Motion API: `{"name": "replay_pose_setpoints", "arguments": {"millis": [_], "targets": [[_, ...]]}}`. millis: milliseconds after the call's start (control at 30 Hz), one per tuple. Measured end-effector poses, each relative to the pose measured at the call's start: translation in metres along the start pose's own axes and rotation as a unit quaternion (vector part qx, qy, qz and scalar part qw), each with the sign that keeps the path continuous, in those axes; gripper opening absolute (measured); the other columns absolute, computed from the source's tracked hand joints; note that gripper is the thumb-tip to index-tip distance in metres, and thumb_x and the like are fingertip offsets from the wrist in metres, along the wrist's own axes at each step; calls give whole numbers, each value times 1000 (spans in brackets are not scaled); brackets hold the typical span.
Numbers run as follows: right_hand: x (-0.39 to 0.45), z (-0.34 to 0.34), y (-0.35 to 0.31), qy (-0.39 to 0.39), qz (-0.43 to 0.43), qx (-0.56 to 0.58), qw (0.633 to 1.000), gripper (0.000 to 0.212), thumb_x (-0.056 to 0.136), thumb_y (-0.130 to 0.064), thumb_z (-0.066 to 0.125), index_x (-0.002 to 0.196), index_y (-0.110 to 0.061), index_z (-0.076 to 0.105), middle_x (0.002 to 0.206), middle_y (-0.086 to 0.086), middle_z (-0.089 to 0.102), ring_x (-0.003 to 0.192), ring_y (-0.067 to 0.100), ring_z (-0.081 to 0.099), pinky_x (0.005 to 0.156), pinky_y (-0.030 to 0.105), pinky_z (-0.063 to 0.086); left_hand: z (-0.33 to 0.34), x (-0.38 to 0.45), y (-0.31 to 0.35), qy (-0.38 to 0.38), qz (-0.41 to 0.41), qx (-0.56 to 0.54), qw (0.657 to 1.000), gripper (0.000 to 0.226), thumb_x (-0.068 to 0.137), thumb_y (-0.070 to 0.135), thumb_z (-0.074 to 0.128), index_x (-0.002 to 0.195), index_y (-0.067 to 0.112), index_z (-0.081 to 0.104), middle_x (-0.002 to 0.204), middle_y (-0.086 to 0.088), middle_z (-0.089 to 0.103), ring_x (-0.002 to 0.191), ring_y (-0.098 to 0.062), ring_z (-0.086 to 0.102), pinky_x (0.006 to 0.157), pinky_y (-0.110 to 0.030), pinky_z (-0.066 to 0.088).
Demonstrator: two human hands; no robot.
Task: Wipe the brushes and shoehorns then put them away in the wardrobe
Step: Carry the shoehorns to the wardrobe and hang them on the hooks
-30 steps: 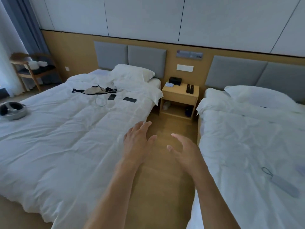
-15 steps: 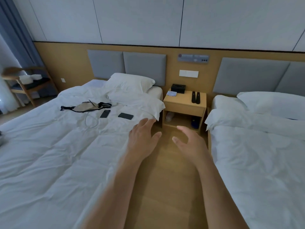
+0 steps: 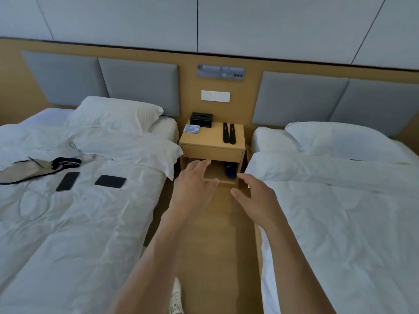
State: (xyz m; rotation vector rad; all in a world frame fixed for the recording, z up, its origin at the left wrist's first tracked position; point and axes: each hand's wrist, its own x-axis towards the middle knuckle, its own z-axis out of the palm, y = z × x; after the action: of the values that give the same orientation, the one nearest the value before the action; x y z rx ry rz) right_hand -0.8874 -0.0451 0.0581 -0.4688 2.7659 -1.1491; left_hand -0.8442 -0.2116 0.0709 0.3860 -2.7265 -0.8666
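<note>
Two long black items (image 3: 228,133), which look like shoehorns or brushes, lie side by side on the wooden nightstand (image 3: 210,148) between two beds. A folded striped cloth (image 3: 191,128) lies at the nightstand's left rear, beside a black tissue box (image 3: 201,119). My left hand (image 3: 192,189) and my right hand (image 3: 256,197) reach forward over the aisle floor, short of the nightstand. Both have relaxed, spread fingers and hold nothing. No wardrobe is in sight.
White beds flank the narrow wooden aisle. The left bed (image 3: 79,211) carries two dark phones (image 3: 68,181), a cable and a beige pouch (image 3: 25,169). A dark blue object (image 3: 230,170) sits in the nightstand's lower shelf. My white shoe (image 3: 176,298) shows at the bottom.
The view has moved forward down the aisle and turned right, so the nightstand is closer and centred. Both hands stay empty and extended ahead.
</note>
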Motion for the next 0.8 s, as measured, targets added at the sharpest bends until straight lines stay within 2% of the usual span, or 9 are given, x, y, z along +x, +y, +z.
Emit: {"name": "replay_pose_setpoints", "arguments": {"millis": [200,367,667,800], "targets": [[122,0,10,49,51,13,997,51,97,-41,61,145,-34,46,152,-7,47,138,15,46,111,33,39,33,144,-12,-42,44,-11,998,55,95,40,58,145,29,38,150,1,42,136,-21,43,109,-48,41],[226,-6,-3,67,90,1,994,49,98,-43,58,144,-35,45,153,-6,46,137,16,46,112,33,38,35,268,-18,-67,77,-15,995,55,96,37,57,147,28,36,151,2,40,135,-21,43,109,-44,41],[370,8,15,69,155,6,985,50,98,-42,58,145,-33,43,154,-5,44,139,18,45,114,35,36,72,424,-41,-123,73,-25,989,55,97,34,56,148,29,35,153,2,37,136,-21,41,109,-44,40],[442,17,37,68,149,-11,986,47,98,-41,59,143,-32,47,146,-6,53,132,17,52,107,33,43,99,486,-58,-130,57,-20,990,56,96,34,57,148,30,35,152,1,38,135,-22,42,109,-44,41]]}}
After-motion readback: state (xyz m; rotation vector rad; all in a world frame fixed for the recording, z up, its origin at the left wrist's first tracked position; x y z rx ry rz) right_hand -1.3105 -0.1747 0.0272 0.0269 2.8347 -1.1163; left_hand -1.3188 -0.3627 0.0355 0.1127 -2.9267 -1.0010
